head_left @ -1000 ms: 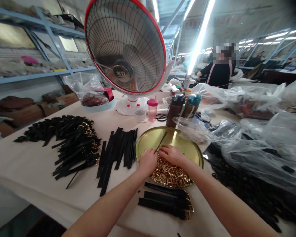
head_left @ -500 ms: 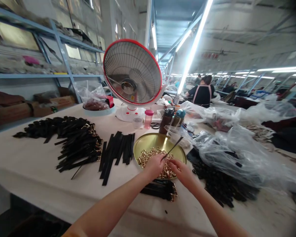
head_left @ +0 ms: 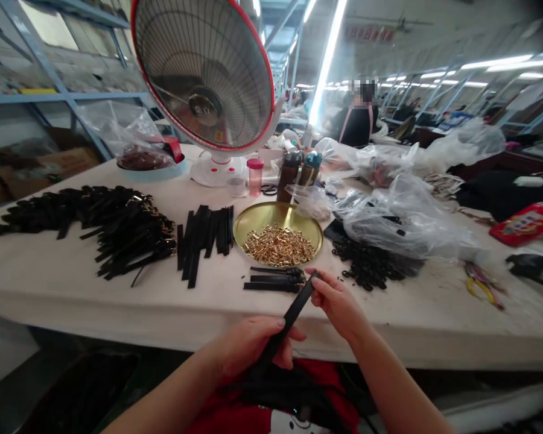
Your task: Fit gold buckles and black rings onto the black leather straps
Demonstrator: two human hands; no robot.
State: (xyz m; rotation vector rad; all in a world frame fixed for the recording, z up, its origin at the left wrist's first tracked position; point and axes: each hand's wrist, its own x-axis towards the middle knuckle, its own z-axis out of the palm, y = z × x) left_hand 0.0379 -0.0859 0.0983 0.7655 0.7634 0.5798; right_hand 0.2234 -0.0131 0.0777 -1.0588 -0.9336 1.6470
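A black strap [head_left: 295, 308] slants between my two hands, just off the table's front edge. My left hand [head_left: 257, 343] grips its lower part, thumb on top and fingers beneath. At the upper end, my right hand [head_left: 337, 298] pinches the strap between thumb and fingers; whether a buckle sits there is hidden. Close beyond lies a small stack of black straps with gold fittings [head_left: 274, 279]. Behind it stands a round gold tray [head_left: 314, 226] with a heap of small gold metal buckles [head_left: 278, 246] in it.
Plain black strips [head_left: 201, 241] and a big pile of straps with gold fittings [head_left: 122, 235] lie left. A heater [head_left: 206, 90] and bottles [head_left: 289, 175] stand behind. On the right are black loops [head_left: 366, 265], plastic bags [head_left: 402, 217] and yellow-handled pliers [head_left: 482, 289].
Both hands have come back from the tray toward my body. The strap now lies slanting with its broad face showing. My view has tipped downward.
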